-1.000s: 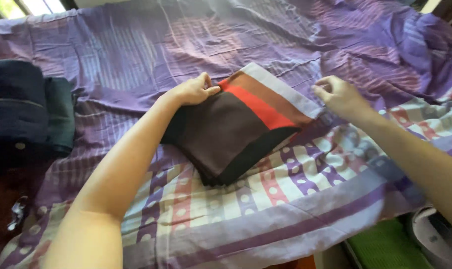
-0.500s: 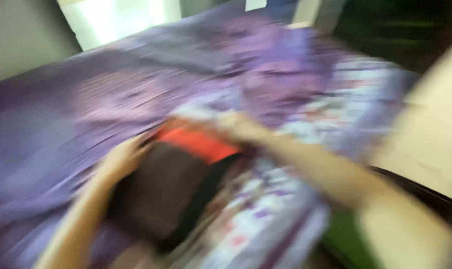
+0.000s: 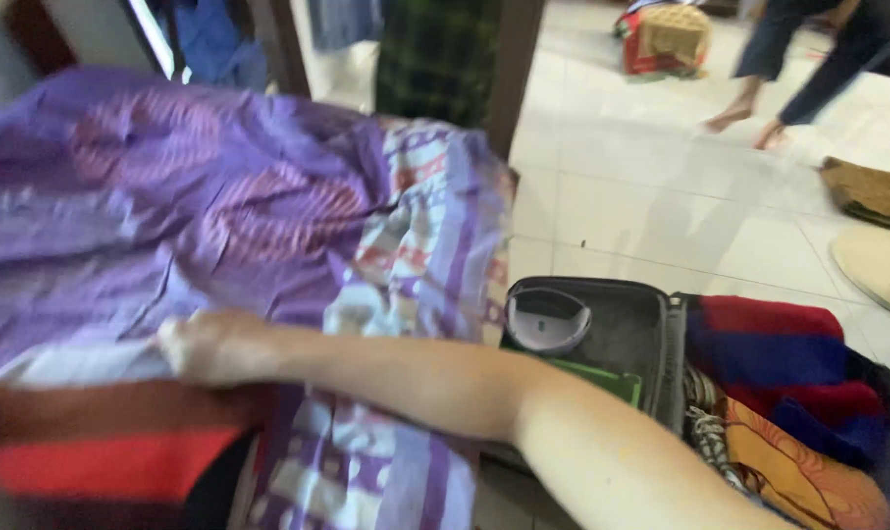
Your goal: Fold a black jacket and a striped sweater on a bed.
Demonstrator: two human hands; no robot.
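My right hand [image 3: 208, 345] reaches left across the bed, its fingers curled on the pale far edge of a folded cloth [image 3: 92, 456] with brown, red and black bands. The cloth lies at the lower left on a purple patterned bedsheet [image 3: 219, 196] and is blurred and cut off by the frame. My forearm runs from the lower right over the sheet's striped border. My left hand is out of view.
Right of the bed, an open dark case [image 3: 612, 334] on the floor holds a grey rounded object [image 3: 546, 319] and something green. A red and blue blanket [image 3: 788, 353] and orange fabric [image 3: 798, 461] lie beside it. Another person's legs [image 3: 759, 98] cross the pale tiled floor [image 3: 661, 216].
The view has swung sharply right, away from the bed's middle toward the floor and case. My left hand has left the frame. My right hand stays at the folded cloth's edge.
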